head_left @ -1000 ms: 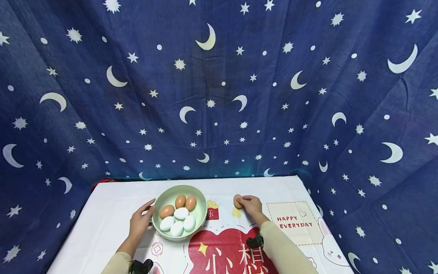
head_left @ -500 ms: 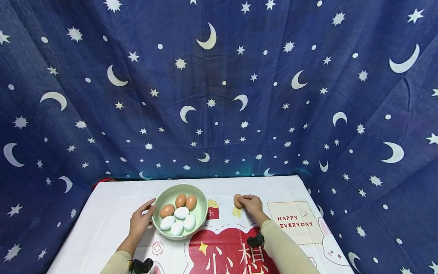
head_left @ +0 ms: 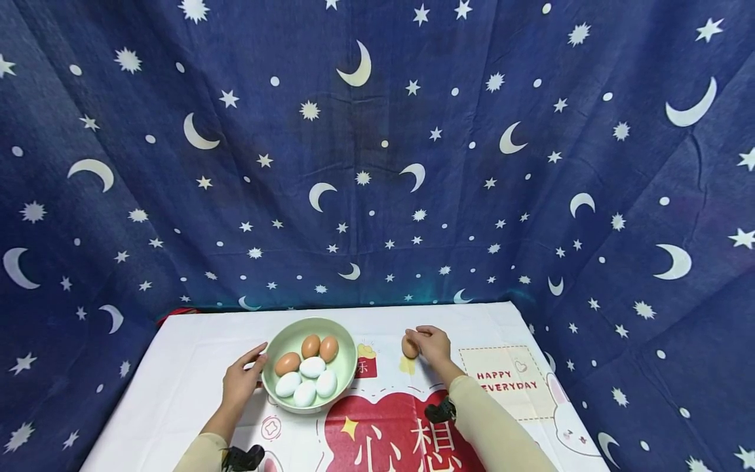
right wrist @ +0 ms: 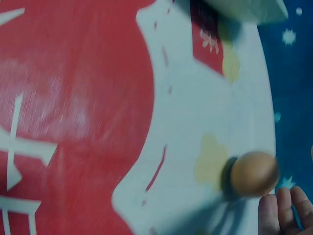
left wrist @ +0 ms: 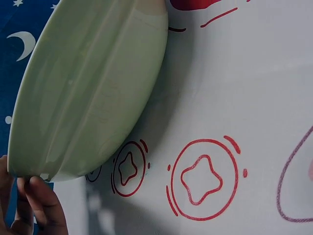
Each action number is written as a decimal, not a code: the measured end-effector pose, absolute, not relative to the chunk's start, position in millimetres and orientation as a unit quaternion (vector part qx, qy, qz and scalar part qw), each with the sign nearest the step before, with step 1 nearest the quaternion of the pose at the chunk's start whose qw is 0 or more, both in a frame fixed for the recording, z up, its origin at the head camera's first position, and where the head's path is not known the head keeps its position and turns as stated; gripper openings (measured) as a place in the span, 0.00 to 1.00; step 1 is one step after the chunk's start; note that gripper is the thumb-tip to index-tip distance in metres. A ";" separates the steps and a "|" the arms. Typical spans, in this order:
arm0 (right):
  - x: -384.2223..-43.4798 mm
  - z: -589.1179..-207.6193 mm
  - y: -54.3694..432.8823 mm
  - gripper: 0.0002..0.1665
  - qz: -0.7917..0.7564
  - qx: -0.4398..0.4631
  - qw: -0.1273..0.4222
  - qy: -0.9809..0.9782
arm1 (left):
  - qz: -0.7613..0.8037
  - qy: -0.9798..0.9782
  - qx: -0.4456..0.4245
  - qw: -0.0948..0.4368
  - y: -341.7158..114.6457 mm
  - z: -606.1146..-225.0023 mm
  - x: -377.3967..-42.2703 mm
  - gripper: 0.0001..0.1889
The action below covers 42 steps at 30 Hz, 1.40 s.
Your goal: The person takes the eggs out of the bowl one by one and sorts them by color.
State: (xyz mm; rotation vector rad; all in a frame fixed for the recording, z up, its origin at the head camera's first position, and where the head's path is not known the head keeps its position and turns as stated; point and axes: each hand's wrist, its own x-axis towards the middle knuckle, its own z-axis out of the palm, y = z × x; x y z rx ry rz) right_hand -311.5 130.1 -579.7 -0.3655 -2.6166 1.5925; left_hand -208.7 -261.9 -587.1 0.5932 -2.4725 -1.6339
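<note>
My left hand (head_left: 240, 380) grips the rim of a pale green bowl (head_left: 349, 354) at its left side; in the left wrist view its fingertips (left wrist: 44, 196) lie against the bowl's outside. Inside the bowl are three brown eggs (head_left: 310, 347) and several white eggs (head_left: 312, 367). To the right of the bowl, a single brown egg (right wrist: 253, 174) rests on the table by a yellow print. My right hand (head_left: 432, 345) is over and beside this egg, its fingers (right wrist: 286, 210) extended and loose. Whether a fingertip still touches the egg, I cannot tell.
A white tablecloth (head_left: 215, 347) with a red heart print (head_left: 366, 419) and other drawings covers the table. Dark blue curtains (head_left: 377, 164) with moons and stars hang behind and along both sides.
Half a second ago my right hand pinched the single brown egg; now its fingers have loosened and risen slightly, and the egg sits on the cloth. My left hand and the bowl stay put.
</note>
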 end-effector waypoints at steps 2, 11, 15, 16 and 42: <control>-310.0 -573.6 121.5 0.25 0.518 -0.100 0.033 -0.849 | -0.536 -0.818 0.198 0.067 -262.0 -588.1 -209.0 0.22; -310.8 -565.9 98.4 0.23 0.475 -0.062 0.043 -0.877 | -0.526 -0.822 0.208 0.072 -260.9 -583.9 -208.5 0.22; -306.3 -577.2 90.9 0.25 0.440 -0.034 0.015 -0.897 | -0.526 -0.821 0.210 0.072 -261.1 -585.4 -207.7 0.22; -304.9 -579.7 88.5 0.25 0.433 -0.024 0.009 -0.901 | -0.527 -0.820 0.211 0.073 -261.1 -586.1 -207.5 0.22; -310.2 -589.6 106.3 0.24 0.453 -0.065 0.028 -0.889 | -0.531 -0.818 0.206 0.082 -258.3 -583.7 -206.7 0.22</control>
